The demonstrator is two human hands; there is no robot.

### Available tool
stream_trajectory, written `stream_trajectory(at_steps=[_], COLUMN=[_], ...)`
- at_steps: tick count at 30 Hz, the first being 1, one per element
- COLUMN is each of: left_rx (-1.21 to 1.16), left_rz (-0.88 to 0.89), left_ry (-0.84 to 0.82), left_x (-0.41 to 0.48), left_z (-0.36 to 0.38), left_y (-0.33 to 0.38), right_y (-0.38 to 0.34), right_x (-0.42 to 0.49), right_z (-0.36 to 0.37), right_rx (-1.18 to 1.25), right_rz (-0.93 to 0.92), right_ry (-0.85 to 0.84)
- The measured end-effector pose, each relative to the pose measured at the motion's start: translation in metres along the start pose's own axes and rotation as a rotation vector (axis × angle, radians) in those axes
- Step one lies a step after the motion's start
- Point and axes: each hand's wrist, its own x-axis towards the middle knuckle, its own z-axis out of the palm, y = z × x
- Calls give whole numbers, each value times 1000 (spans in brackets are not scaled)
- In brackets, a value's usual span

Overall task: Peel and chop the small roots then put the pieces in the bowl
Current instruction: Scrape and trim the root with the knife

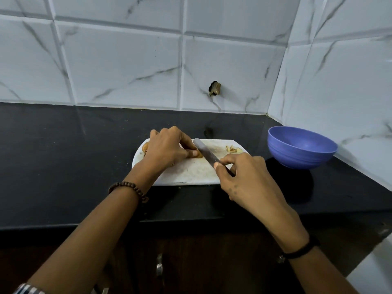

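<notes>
- Root piece (199, 155): small and brownish, flat on the white cutting board (191, 174), near the board's middle. We see only its right end; the rest sits under the fingertips.
- Left hand (169, 147): fingers curled down and pinching that root piece against the board, thumb tip touching it.
- Knife (205, 151): the blade runs diagonally from the right hand up and left, its edge just beside the root piece's right end. We can't tell whether it touches the root or has cut into it.
- Right hand (244, 177): closed around the knife handle, index finger laid along the blade's spine. The handle is hidden in the grasp.
- Second root (145, 147): orange-brown, at the board's far left corner, mostly hidden behind the left hand.
- Chopped pieces (233, 149): small pale heap at the board's far right corner, well apart from the blade.
- Blue bowl (301, 147): upright on the black countertop (63, 162), right of the board and not touching it.
- Wrists: brown bead bracelet (129, 188) on the left, black band (302, 251) on the right.
- Behind: white marble-look tiled wall (127, 66) with a chipped dark hole (214, 88). A metal cabinet handle (159, 264) shows below the counter edge.
</notes>
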Motion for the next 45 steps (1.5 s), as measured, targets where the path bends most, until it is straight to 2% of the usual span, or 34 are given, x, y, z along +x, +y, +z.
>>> stream_trajectory(at_steps=[10,15,25,28,33,38,45], left_rx=[-3,7,-32,-40,-45,18,-11], left_rz=[10,-5,-17,-3,12,87,92], left_ry=[-3,9,-52,-106,-150,-205,-219], left_x=[-1,-2,-2,-2,-2,-4,-4], left_z=[1,1,-2,-3,-6,-8,-9], left_y=[-1,0,-2,-1,0,3,2], right_y=[-28,-41,-34,-32,-18,-5,-9], right_x=[9,8,-29,-34,-37,-20,31], right_z=[10,7,-20,-40,-53,-37,1], right_rx=[-286,-327,-398,-359,-214,-95,49], right_rz=[30,-12,18,31,23,72,61], right_ry=[-69,-101,-228,-253,-141,-63,45])
